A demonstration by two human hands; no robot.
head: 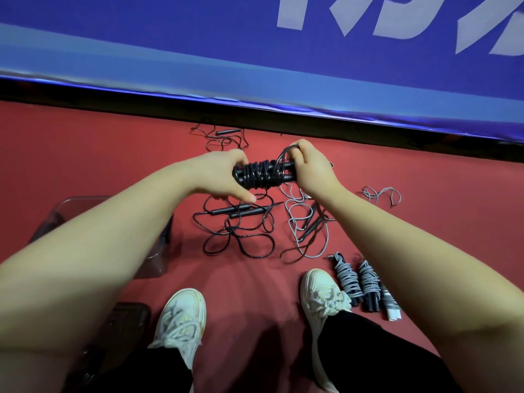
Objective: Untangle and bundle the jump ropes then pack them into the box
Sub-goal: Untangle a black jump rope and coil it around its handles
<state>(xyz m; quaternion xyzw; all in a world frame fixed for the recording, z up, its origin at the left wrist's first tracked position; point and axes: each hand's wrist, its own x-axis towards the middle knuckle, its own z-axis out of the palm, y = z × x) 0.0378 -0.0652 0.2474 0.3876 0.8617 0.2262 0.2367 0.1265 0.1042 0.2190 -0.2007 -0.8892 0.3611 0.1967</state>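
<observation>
Holding black cord-wound jump rope bundle (pixel 263 174) above red floor (pixel 113 154): left hand (pixel 224 177) curled tight round one end, right hand (pixel 312 168) pinching a cord loop at the other. Lying below: loose tangled black rope (pixel 238 225), loose grey rope (pixel 309 222) just right of it, wound grey rope bundles (pixel 357 279) beside right white shoe (pixel 320 296). Sitting at left, partly hidden behind left forearm: clear plastic box (pixel 56 219).
</observation>
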